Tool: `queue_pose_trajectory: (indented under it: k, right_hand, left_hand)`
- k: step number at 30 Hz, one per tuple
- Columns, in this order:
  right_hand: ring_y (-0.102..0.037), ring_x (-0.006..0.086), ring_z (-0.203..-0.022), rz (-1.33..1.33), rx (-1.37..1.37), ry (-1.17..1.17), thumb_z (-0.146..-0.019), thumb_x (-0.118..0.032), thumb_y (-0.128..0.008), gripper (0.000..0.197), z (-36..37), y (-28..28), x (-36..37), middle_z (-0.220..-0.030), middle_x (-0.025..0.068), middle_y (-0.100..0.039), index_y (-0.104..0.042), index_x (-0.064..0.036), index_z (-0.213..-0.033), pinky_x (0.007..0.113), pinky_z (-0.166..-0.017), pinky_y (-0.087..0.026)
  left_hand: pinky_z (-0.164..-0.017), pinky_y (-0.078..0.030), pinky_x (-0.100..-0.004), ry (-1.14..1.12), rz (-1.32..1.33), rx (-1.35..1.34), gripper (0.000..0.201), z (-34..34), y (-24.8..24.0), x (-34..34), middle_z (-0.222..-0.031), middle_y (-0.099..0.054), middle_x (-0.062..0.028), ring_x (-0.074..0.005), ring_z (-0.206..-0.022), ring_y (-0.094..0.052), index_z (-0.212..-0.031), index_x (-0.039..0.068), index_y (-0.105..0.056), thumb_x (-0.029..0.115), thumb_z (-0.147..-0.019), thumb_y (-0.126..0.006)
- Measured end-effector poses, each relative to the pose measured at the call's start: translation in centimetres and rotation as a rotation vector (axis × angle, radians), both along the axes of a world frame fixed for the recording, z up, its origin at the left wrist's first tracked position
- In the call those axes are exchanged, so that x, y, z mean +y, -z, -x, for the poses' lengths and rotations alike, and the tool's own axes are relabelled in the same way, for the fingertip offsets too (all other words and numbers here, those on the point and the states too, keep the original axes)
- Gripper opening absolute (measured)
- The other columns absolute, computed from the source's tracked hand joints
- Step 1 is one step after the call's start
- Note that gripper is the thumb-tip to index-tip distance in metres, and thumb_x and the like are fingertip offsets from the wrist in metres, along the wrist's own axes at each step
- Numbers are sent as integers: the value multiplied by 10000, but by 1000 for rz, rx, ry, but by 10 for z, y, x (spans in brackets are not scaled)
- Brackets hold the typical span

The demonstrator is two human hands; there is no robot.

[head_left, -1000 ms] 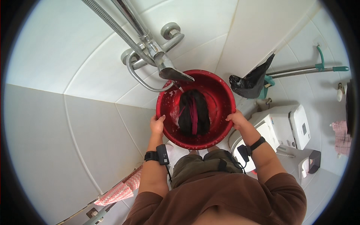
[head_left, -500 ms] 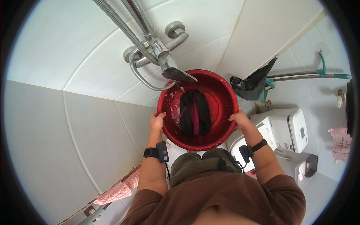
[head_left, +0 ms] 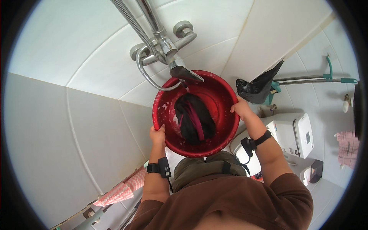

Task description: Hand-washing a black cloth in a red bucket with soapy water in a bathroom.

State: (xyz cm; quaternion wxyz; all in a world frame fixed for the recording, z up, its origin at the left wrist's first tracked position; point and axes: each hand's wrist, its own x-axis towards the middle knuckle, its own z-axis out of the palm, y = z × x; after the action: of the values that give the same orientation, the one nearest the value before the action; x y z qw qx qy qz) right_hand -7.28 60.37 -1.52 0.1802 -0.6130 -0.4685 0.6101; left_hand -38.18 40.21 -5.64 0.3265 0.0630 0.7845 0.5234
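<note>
Fingers of the left hand curl over the near-left rim of a red plastic basin, thumb on the inner wall, while the right hand grips the rim on the opposite side; both hands are closed on the edge, their other fingertips out of sight beneath or behind it. The basin's underside is hidden, so what bears it from below cannot be told. Inside, a bundled black cloth lies on the bottom, its folds too dark to reveal what sort of article it is and its underside unseen. The bundle looks limp and heaped, rounded in outline, with a magenta strip running along its length. White flecks dot the basin's glossy inner wall, thickest to the left of the cloth.

Above the far rim, a chrome mixer tap leans over the basin, its spout covering part of the rim; a thin stream of water shows below it. The metal shower hose leaves at the top edge. A black box is strapped to each forearm. A black plastic bag hangs to the right, near a white toilet partly blocked from view by the right arm.
</note>
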Motion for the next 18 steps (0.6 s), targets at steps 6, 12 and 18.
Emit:
queue_pose_trajectory:
  k: [6, 12, 18]
  right_hand:
    - [-598, 257, -783, -69, -59, -28, -644, 4, -550, 341, 28, -4, 13, -856, 135, -627, -602, 25, -981, 348, -714, -466]
    - [-581, 268, -933, 79, 299, 41, -702, -87, -635, 511, 46, -19, 18, -1056, 187, -581, -488, 36, -1176, 373, -782, -465]
    - [-424, 303, -1174, 73, 376, -23, -693, -177, -742, 971, 62, -49, 15, -1326, 237, -338, -93, -17, -1397, 382, -946, -389]
  left_hand:
    - [-680, -485, -312, -32, 38, -11, 154, -3, -16, -11, -844, -620, -75, -176, -718, -585, -920, 16, -558, -1, -776, -612]
    - [-620, -469, -271, -130, -26, -17, 172, -12, -17, -22, -807, -623, -59, -144, -665, -576, -911, 13, -567, -34, -750, -604]
    - [-639, -476, -276, -182, 6, -41, 198, -5, -25, -35, -826, -622, -67, -154, -679, -584, -914, 11, -564, -57, -732, -600]
